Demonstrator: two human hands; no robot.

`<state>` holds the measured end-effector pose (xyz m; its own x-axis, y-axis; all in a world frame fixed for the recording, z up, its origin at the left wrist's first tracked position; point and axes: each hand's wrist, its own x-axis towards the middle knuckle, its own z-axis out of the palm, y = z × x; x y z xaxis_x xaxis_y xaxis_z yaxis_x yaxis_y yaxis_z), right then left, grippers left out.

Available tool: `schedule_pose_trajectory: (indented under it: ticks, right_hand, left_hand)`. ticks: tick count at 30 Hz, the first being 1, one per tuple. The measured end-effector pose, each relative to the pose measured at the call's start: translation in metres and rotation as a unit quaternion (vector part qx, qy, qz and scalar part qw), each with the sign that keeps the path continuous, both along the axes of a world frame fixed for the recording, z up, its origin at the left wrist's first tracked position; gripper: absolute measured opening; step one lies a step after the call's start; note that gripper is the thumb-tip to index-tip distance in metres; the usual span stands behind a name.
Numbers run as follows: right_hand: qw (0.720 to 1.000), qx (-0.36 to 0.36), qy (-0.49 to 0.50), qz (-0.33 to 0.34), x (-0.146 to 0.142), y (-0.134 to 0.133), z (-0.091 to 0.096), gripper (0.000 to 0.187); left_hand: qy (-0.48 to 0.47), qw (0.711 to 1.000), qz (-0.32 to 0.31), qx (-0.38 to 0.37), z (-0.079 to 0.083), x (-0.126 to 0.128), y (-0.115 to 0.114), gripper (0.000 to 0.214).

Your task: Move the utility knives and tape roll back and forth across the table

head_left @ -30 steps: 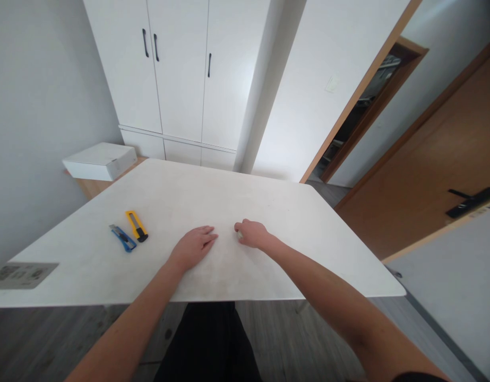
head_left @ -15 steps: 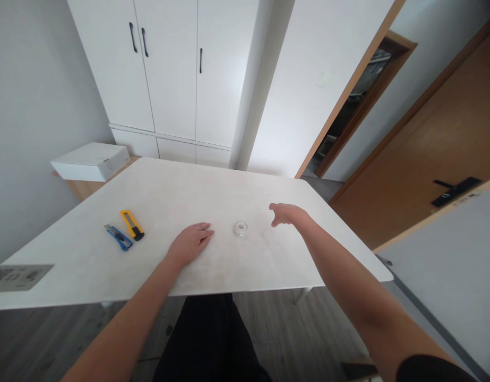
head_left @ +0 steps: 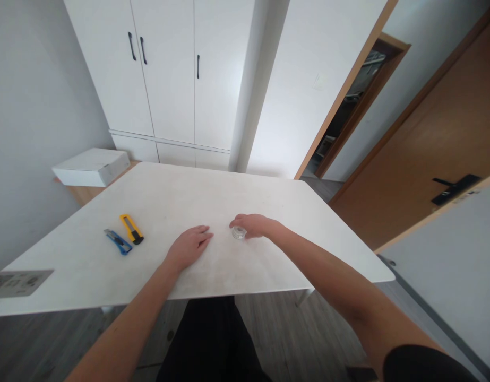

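Note:
A small white roll of tape [head_left: 239, 233] sits on the white table [head_left: 213, 196], in front of me. My right hand [head_left: 252, 225] is at its far and right side, with the fingers curled around it; part of the roll is hidden under them. My left hand [head_left: 189, 246] lies flat on the tabletop to the left of the roll, fingers stretched out and holding nothing. Further left are two utility knives, a yellow one [head_left: 130, 228] and a blue one [head_left: 118, 242] with some blade showing.
A printed label [head_left: 19, 283] is on the table's near left corner. Beyond the left edge stands a white box [head_left: 91, 165] on a wooden surface. White cabinets [head_left: 173, 79] rise behind the table, and a brown door [head_left: 431, 132] is to the right.
My right hand has moved left from open tabletop to the roll of tape and closed its fingers around it. My left hand has stayed in place.

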<state>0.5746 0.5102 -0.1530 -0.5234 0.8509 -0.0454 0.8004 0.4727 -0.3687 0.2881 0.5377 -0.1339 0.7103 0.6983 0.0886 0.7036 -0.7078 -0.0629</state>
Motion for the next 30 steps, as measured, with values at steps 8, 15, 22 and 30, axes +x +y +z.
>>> schedule_pose_trajectory:
  ticks: [8,15,22,30]
  right_hand:
    - [0.998,0.029,-0.041,0.040,-0.009,0.013,-0.009,0.049]
    - [0.998,0.020,-0.037,0.045,-0.010,0.015,-0.009,0.046]
    - [0.998,0.025,-0.038,0.034,-0.011,0.010,-0.010,0.047]
    - [0.998,0.042,-0.035,0.005,-0.018,0.009,-0.015,0.043]
  left_hand:
    - [-0.004,1.000,0.003,-0.005,0.003,0.001,-0.001,0.042]
    - [-0.017,1.000,-0.001,-0.009,0.002,0.000,-0.001,0.041]
    - [-0.013,1.000,-0.003,-0.006,0.001,0.001,-0.001,0.041]
    - [-0.010,1.000,-0.002,-0.007,0.003,0.002,-0.001,0.041]
